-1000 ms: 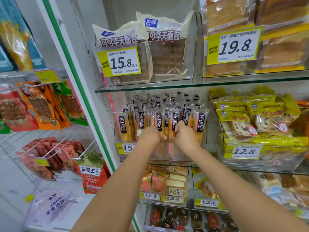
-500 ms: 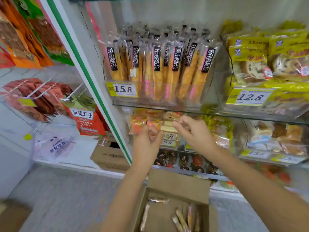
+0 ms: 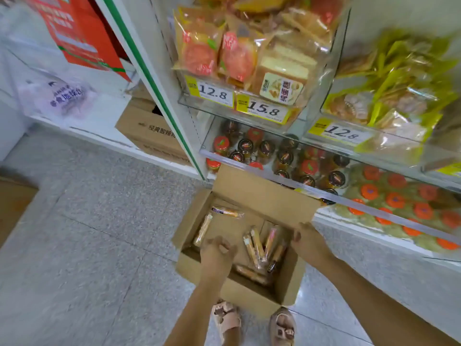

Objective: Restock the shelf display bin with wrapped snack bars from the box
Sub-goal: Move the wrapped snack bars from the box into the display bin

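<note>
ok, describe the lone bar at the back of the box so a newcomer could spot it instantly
Find the open cardboard box on the floor under the shelves. At its far end, just below the raised flap, one wrapped snack bar lies crosswise. The other bars run roughly lengthwise, nearer the hands; this one lies apart with a dark label at its left end.

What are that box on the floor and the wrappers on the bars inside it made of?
The box looks like plain brown corrugated cardboard, matte, with folded flaps. The snack bars seem wrapped in thin clear plastic film: it glints and the pale bars show through. Their exact film type cannot be told.
</note>
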A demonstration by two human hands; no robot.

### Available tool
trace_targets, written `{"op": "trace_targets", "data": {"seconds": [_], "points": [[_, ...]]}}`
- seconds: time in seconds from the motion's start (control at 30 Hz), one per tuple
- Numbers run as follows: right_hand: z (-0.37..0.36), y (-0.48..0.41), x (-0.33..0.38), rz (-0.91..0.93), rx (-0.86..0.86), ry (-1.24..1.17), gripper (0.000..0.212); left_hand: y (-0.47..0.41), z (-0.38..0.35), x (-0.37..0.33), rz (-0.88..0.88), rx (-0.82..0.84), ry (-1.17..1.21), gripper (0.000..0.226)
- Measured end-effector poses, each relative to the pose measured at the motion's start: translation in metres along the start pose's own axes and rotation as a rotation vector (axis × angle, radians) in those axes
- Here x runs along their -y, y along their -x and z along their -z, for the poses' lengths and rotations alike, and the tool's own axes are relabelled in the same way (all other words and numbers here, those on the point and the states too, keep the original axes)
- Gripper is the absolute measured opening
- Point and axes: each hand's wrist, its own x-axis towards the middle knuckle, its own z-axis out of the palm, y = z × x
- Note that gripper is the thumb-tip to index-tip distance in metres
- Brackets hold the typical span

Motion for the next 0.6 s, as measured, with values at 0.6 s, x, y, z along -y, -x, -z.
{"op": "trace_targets", "data": {"seconds": [0.6], "points": [[-0.305,-0.228,-0.125,-0.108,0.274,-0.207,0.062,-0.21,-0.272,0.255,0.438,0.197,0.208,0.043]]}}
